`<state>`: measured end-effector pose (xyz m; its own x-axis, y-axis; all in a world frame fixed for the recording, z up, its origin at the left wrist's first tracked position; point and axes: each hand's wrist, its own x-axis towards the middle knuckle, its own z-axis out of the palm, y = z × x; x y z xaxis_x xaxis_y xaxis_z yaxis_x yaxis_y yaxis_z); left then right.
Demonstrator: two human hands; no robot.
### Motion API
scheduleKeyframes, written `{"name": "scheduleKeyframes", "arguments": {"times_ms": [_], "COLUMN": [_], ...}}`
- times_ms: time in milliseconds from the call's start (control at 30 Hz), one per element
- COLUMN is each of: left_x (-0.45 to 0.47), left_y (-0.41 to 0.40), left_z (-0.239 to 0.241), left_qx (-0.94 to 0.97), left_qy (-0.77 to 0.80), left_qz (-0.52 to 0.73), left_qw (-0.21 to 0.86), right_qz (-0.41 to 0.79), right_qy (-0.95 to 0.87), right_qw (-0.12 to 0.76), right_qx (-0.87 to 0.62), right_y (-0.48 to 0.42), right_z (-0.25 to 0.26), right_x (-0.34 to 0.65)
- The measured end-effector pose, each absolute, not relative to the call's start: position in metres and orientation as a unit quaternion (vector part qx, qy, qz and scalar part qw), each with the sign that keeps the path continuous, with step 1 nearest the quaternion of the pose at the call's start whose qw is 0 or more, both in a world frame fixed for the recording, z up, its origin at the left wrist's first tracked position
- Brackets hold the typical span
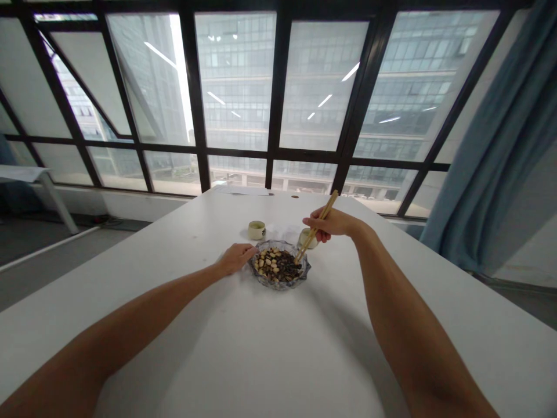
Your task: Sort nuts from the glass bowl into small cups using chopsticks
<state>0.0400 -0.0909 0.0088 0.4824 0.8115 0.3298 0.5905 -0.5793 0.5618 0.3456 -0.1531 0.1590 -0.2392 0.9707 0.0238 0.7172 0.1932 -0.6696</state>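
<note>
Lying between left hand (235, 257) – loose, maybe touching – and right hand (329, 224) gripping chopsticks (329, 202): bowl (279, 285)

A scalloped clear glass bowl (278, 285) stands upright, filled with a mix of pale nuts and dark seeds (276, 265). Two light wooden chopsticks (304, 247) slant down from beyond the bowl's right rim, tips among the seeds, gripped by the right hand (329, 225). The left hand (235, 258) rests against the bowl's left rim.
</note>
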Motion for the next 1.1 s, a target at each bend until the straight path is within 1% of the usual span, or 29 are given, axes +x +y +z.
{"name": "scheduleKeyframes", "arguments": {"times_ms": [367,700,767,867,967,1033,1100], "left_x": [0.04,0.039,0.039,0.039,0.039,0.042,0.046], "left_y": [-0.091,-0.089,-0.087,-0.077,-0.057,-0.041,-0.025], "left_z": [0.009,0.005,0.003,0.001,0.001,0.001,-0.001], "left_qx": [0.845,0.847,0.843,0.8,0.758,0.754,0.759], "left_qy": [0.419,0.418,0.413,0.447,0.498,0.501,0.491], "left_qz": [0.281,0.278,0.296,0.36,0.402,0.416,0.421], "left_qw": [0.18,0.174,0.178,0.175,0.123,0.085,0.083], "right_qz": [0.278,0.268,0.267,0.262,0.261,0.262,0.263], "right_qy": [-0.731,-0.732,-0.732,-0.73,-0.729,-0.728,-0.727], "right_qw": [0.255,0.295,0.3,0.306,0.309,0.311,0.314], "right_qx": [-0.569,-0.552,-0.551,-0.553,-0.552,-0.552,-0.551], "right_y": [-0.154,-0.151,-0.151,-0.151,-0.152,-0.153,-0.153], "right_z": [0.159,0.158,0.158,0.159,0.161,0.162,0.162], "right_x": [0.346,0.348,0.348,0.349,0.349,0.349,0.349]}}
